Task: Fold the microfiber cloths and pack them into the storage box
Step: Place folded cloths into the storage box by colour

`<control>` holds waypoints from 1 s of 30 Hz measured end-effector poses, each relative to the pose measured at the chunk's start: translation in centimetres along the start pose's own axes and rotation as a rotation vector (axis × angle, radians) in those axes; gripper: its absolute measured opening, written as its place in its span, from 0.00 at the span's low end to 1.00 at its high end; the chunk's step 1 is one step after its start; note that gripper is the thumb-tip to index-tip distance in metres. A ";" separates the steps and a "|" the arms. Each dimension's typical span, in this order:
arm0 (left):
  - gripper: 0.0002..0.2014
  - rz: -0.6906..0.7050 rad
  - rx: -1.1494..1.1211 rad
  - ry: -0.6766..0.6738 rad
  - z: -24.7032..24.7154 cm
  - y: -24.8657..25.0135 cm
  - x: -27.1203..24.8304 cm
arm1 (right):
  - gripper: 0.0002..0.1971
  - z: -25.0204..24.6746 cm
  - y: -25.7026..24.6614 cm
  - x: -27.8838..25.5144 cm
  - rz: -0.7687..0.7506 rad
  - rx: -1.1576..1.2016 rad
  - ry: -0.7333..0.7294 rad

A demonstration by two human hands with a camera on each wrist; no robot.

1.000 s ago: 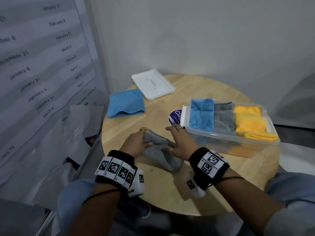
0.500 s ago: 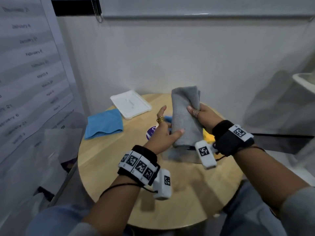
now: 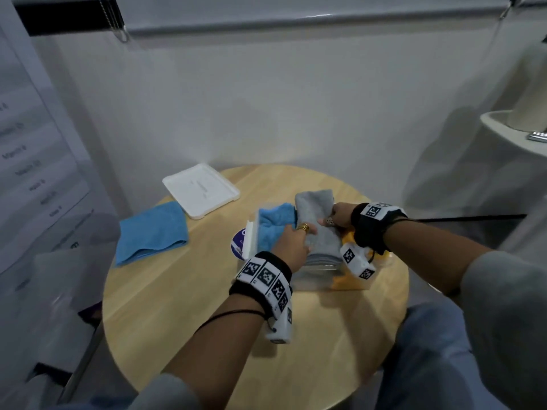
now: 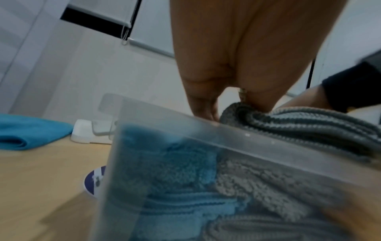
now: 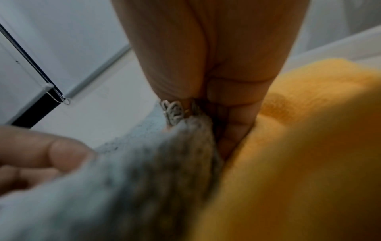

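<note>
Hands met over the storage box [image 3: 318, 272]: the left hand [image 3: 293, 242] and right hand [image 3: 340, 216] each pinched a side of the folded grey cloth [image 3: 318, 220], fingers curled into it, holding it over the box's middle. Left of that grip lay packed blue cloths [image 3: 272, 223], right of it yellow cloths [image 5: 309, 130]. Farther left on the table [image 3: 177, 306] sat a loose blue cloth [image 3: 151, 232] and the white lid [image 3: 201, 189].

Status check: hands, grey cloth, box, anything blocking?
Both hands, left and right, grip the folded grey cloth. Cloth over the storage box, on the grey stack between blue and yellow. No obstruction seen. One blue cloth unpacked.
</note>
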State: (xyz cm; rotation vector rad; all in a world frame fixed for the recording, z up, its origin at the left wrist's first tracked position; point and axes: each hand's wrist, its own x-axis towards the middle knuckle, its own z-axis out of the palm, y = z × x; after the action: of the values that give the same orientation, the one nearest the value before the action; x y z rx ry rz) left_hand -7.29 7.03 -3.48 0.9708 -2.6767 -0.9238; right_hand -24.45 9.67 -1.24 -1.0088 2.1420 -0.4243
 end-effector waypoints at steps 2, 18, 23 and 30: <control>0.18 0.018 0.158 0.068 -0.1 0.0 0.3 | 0.24 0.2 0.2 0.8 0.015 0.000 0.006; 0.25 0.320 0.503 0.015 1.8 2.0 -3.5 | 0.28 -0.5 -2.8 -1.3 -0.332 -0.973 0.009; 0.29 0.333 0.580 -0.100 2.2 2.1 -3.0 | 0.37 1.4 -2.0 0.7 -0.286 -1.129 -0.099; 0.24 0.236 0.482 -0.226 1.8 1.2 -1.4 | 0.26 2.0 -2.6 4.0 -0.293 -1.238 -0.307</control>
State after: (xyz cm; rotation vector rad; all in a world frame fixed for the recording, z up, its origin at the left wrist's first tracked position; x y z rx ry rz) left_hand -7.45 9.53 -4.08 0.6227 -3.2003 -0.3625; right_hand -23.36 4.97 -3.10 -1.8731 1.8588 1.0150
